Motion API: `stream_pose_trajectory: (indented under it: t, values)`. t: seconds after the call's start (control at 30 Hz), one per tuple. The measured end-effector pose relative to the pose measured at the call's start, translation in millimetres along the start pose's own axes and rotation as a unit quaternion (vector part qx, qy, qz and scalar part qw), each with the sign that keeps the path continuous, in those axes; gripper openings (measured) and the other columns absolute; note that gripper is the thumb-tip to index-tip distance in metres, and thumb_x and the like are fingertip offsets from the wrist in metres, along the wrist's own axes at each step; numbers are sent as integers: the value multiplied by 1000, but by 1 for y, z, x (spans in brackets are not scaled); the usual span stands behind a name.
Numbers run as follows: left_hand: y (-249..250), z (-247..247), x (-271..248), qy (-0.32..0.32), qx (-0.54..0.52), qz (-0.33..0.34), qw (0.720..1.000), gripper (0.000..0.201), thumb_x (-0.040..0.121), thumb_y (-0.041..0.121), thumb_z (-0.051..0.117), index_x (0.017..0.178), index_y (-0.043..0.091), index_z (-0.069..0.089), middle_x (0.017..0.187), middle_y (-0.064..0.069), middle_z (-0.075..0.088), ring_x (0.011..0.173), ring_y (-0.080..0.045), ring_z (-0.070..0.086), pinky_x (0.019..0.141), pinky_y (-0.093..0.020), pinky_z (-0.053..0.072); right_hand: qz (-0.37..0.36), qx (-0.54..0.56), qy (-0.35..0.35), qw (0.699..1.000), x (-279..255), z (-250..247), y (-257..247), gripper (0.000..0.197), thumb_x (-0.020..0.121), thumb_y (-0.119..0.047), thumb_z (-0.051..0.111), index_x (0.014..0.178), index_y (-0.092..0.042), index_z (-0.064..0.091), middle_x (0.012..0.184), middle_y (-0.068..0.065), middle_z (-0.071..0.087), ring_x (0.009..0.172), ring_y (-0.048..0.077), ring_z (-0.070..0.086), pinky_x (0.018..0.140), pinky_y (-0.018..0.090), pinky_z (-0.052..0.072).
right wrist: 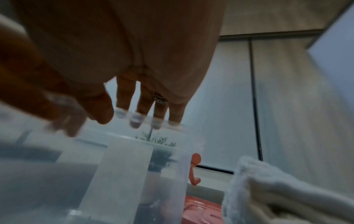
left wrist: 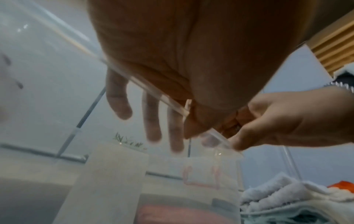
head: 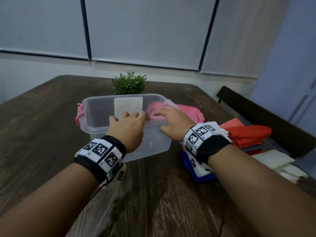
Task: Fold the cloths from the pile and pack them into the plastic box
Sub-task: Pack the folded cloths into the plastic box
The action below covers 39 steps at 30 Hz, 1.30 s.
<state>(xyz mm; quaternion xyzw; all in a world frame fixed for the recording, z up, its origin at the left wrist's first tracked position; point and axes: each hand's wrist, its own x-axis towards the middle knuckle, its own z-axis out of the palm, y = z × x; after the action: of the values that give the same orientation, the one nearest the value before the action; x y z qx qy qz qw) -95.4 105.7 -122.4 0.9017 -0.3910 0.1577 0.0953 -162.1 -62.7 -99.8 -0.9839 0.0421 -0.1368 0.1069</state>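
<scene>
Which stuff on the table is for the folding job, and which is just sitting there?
For the job:
plastic box
pink cloth in the box
orange cloths
white cloths
blue cloth
left hand, right hand, both at the box

Just sitting there:
potted plant
pink lid
chair

Both forearms are bare, with no sleeves. Each wrist carries a black strap point(head: 213, 147) bearing a white blocky band point(head: 100, 151) printed with square black-and-white coded markers. A thin black cable point(head: 100, 186) trails from the left wrist unit. The right wrist also wears a slim beaded bracelet point(head: 188, 130), just beyond the band. A ring point(right wrist: 160, 99) shows on one finger of the right hand point(head: 172, 120).
</scene>
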Motion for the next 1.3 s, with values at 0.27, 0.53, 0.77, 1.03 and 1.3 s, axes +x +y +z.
stream_pose_trajectory:
  t: [0.27, 0.53, 0.77, 1.03, 1.3]
  values:
    - [82, 6, 15, 0, -395, 42, 918, 16, 86, 4, 55, 85, 18, 64, 86, 5, 68, 73, -7, 57, 71, -23, 45, 196, -102, 42, 974, -37, -23, 82, 45, 91, -33, 57, 135, -26, 52, 141, 2, 46, 128, 27, 44, 106, 42, 41]
    - [127, 95, 44, -139, -570, -208, 782, 17, 83, 23, 58, 92, 11, 64, 100, -15, 70, 97, -32, 67, 89, -46, 55, 236, -81, -119, 961, -60, 24, 137, 57, 101, -48, 34, 154, -38, 17, 164, 3, 11, 149, 25, 14, 121, 38, 11]
    - [141, 119, 53, -179, -717, -267, 619, 39, 81, 25, 74, 115, 7, 67, 97, -11, 75, 89, -30, 73, 83, -49, 59, 230, -87, -93, 965, -68, 42, 146, 58, 100, -51, 29, 154, -44, 10, 164, 0, 11, 150, 26, 9, 121, 47, 11]
    - [139, 135, 46, -176, -758, -251, 575, 38, 87, 19, 72, 121, 4, 64, 107, -15, 73, 99, -31, 71, 94, -51, 54, 231, -87, -87, 965, -69, 44, 142, 57, 98, -52, 32, 152, -45, 14, 163, -2, 13, 149, 25, 11, 121, 48, 11]
    - [140, 137, 50, -129, -730, -223, 633, 69, 52, 33, 78, 115, 11, 61, 103, -9, 73, 90, -25, 73, 83, -47, 59, 248, -52, -120, 960, -64, 25, 128, 57, 94, -51, 48, 147, -40, 30, 155, 0, 27, 140, 33, 27, 115, 51, 25]
